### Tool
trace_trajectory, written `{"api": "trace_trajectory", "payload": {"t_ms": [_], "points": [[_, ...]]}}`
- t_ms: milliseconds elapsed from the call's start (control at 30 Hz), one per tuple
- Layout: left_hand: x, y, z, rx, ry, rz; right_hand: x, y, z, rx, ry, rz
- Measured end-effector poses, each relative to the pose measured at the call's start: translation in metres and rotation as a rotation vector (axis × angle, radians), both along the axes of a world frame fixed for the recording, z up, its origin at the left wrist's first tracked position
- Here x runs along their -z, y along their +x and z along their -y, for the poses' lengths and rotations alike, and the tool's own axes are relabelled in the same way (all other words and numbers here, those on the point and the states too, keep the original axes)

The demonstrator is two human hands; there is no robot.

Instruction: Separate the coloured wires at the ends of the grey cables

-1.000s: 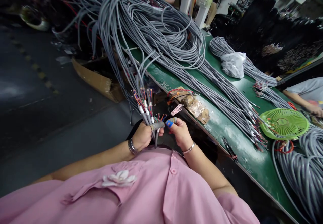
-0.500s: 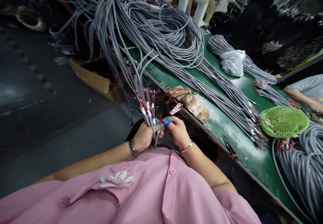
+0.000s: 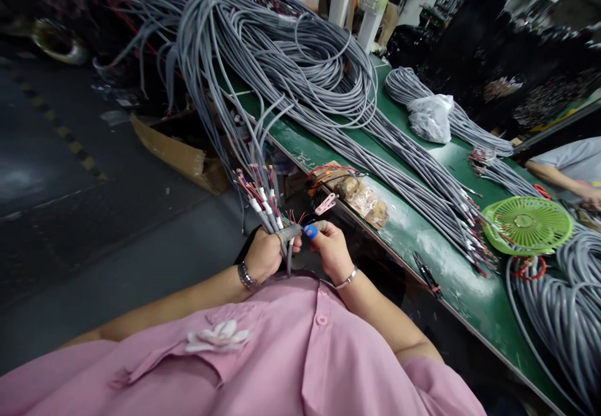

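My left hand [image 3: 263, 254] is closed round several grey cables [image 3: 268, 219], whose stripped ends point up and away from me. Coloured wires fan out above white bands on these cables. My right hand [image 3: 332, 250] is pinched close to my left thumb, with fine coloured wires [image 3: 297, 217] at its fingertips. A blue wrap covers the right thumb, and grey wraps cover other digits. Both hands are just in front of my pink shirt, beside the table edge. The exact wire between the right fingertips is too small to make out.
A green table [image 3: 404, 241] runs diagonally on the right, bearing long grey cable bundles [image 3: 300, 59]. Near its edge lie a pink clip [image 3: 325, 204], a taped brown block [image 3: 361, 197] and dark tweezers [image 3: 427, 274]. A green basket [image 3: 528, 223] and a co-worker's arm [image 3: 558, 177] are farther right.
The cable ends in my left hand have tilted a little to the left. My right fingertips have shifted slightly, and more loose thin wires show between the hands.
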State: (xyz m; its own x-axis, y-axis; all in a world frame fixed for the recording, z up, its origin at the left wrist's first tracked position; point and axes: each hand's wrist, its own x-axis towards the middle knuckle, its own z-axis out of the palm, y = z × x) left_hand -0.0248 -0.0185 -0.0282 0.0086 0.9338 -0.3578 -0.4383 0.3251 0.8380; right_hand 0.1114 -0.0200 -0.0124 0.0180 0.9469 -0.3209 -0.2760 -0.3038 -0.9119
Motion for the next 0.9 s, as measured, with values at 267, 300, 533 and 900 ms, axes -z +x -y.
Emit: {"api": "trace_trajectory", "payload": {"t_ms": [267,300,533,900], "points": [[-0.010,-0.006,-0.008,0.076,0.032,0.055,0.011,0.027,0.000,-0.113,0.020,-0.182],[-0.010,-0.007,-0.009,0.107,0.049,0.064,0.012,0.032,-0.004,-0.079,0.015,-0.209],[-0.011,-0.007,-0.023,0.361,0.087,0.095,0.002,0.042,-0.037,-0.137,-0.029,-0.258],[-0.007,0.003,-0.042,0.424,0.088,0.130,0.008,0.023,-0.045,0.089,0.104,-0.134]]}}
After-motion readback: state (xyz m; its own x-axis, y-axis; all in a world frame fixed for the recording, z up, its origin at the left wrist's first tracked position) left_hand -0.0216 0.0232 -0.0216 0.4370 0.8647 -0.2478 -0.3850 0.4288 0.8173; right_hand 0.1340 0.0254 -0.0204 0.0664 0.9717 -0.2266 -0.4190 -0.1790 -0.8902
